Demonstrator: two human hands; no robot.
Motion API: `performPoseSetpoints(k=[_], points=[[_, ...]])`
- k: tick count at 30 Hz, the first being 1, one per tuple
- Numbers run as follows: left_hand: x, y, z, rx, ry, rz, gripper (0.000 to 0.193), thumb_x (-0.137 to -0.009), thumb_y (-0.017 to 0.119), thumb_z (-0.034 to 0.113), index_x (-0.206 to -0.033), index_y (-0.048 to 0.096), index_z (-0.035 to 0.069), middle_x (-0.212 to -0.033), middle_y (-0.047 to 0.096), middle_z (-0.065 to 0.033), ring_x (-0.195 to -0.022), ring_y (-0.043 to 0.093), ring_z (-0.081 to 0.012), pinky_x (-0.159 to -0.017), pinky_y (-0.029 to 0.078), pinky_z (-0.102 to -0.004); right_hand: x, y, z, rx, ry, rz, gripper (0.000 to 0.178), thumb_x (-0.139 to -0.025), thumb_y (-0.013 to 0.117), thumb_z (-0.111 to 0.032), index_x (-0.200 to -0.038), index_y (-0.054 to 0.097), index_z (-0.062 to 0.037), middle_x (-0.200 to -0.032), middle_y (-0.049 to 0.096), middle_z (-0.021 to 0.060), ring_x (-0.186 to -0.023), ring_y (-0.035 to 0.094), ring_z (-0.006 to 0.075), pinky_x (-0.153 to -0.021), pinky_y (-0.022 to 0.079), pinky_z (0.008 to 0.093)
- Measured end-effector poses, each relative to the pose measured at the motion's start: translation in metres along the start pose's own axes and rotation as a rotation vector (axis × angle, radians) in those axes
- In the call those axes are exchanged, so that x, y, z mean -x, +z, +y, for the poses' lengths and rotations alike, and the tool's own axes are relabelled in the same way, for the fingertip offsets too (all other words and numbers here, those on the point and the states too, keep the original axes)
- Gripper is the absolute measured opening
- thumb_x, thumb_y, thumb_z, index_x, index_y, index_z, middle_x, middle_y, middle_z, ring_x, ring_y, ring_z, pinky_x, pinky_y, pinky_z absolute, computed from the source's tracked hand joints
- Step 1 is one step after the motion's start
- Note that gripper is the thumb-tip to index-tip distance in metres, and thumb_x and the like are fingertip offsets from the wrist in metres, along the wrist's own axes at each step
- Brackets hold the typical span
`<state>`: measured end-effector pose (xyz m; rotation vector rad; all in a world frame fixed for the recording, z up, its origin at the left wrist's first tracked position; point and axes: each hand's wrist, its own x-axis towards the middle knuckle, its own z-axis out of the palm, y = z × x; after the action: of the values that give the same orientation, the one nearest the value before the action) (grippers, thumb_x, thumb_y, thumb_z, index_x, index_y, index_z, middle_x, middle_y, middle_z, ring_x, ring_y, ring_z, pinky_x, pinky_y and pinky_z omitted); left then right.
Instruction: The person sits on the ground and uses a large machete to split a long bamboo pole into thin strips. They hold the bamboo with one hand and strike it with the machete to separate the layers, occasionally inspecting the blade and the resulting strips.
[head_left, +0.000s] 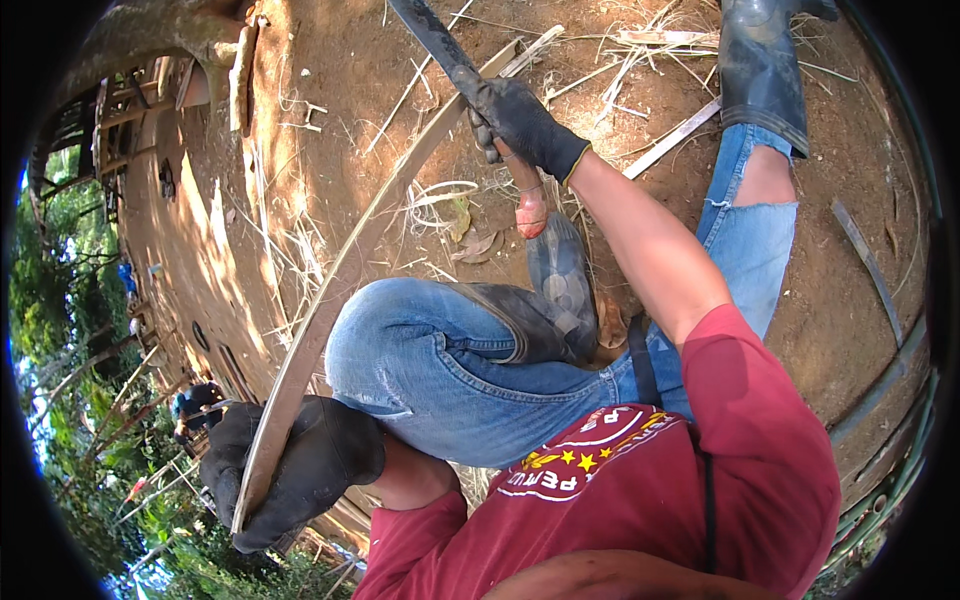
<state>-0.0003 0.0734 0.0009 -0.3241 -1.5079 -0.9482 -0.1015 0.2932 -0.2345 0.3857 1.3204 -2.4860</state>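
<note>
A long brown bamboo strip (334, 302) slants from the lower left to the upper middle. Its near end lies in my left hand (315, 460), in a black glove, with the fingers curled under it beside my bent knee. My right hand (530, 125), also gloved, is closed around the handle of a machete (428, 38). The dark blade points to the upper left and crosses the strip near its far end; whether they touch, I cannot tell. Below my fist the handle's reddish butt sticks out. My palms and some fingertips are hidden.
My legs in jeans and rubber boots (765, 75) spread over the dirt ground, one knee bent. Loose shavings and slats (672, 138) litter the soil ahead. More strips (868, 258) lie at right. A person (197, 402) is far off at left, near trees.
</note>
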Motion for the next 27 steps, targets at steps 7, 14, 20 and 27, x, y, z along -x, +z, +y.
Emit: performPoseSetpoints(k=[7, 14, 20, 27], points=[[0.005, 0.006, 0.007, -0.071, 0.117, -0.067, 0.054, -0.103, 0.028, 0.053, -0.074, 0.043, 0.011, -0.061, 0.037, -0.0031, -0.052, 0.041, -0.0167, -0.038, 0.035, -0.0277, 0.010, 0.001, 0.007, -0.010, 0.006, -0.022, 0.043, -0.099, 0.052, -0.046, -0.087, 0.049, -0.0053, -0.069, 0.050, 0.0025, -0.051, 0.051, 0.0117, -0.041, 0.045, 0.0297], [0.011, 0.009, 0.013, -0.248, 0.064, -0.091, 0.053, -0.105, 0.024, 0.051, -0.074, 0.041, 0.011, -0.067, 0.040, -0.0027, -0.058, 0.043, -0.0162, -0.048, 0.040, -0.0288, 0.022, 0.007, 0.017, 0.541, -0.494, -0.228, 0.050, -0.097, 0.053, -0.050, -0.094, 0.061, -0.0010, -0.061, 0.052, 0.0017, -0.051, 0.057, 0.0131, -0.046, 0.049, 0.0311], [0.008, 0.016, 0.017, -0.217, -0.154, 0.070, 0.057, -0.105, 0.019, 0.053, -0.075, 0.042, 0.012, -0.069, 0.042, -0.0001, -0.065, 0.043, -0.0139, -0.062, 0.042, -0.0275, 0.103, 0.099, -0.041, 0.773, -0.347, -0.238, 0.058, -0.095, 0.051, -0.059, -0.104, 0.069, -0.0047, -0.061, 0.060, 0.0140, -0.057, 0.064, 0.0246, -0.057, 0.051, 0.0385], [0.007, 0.002, 0.009, -0.453, -0.103, 0.019, 0.061, -0.103, 0.016, 0.058, -0.074, 0.043, 0.011, -0.068, 0.042, 0.0007, -0.062, 0.041, -0.0131, -0.061, 0.042, -0.0257, 0.153, 0.102, -0.035, 0.707, -0.425, -0.369, 0.060, -0.092, 0.053, -0.060, -0.098, 0.067, -0.0020, -0.074, 0.065, 0.0217, -0.066, 0.068, 0.0336, -0.065, 0.053, 0.0434]])
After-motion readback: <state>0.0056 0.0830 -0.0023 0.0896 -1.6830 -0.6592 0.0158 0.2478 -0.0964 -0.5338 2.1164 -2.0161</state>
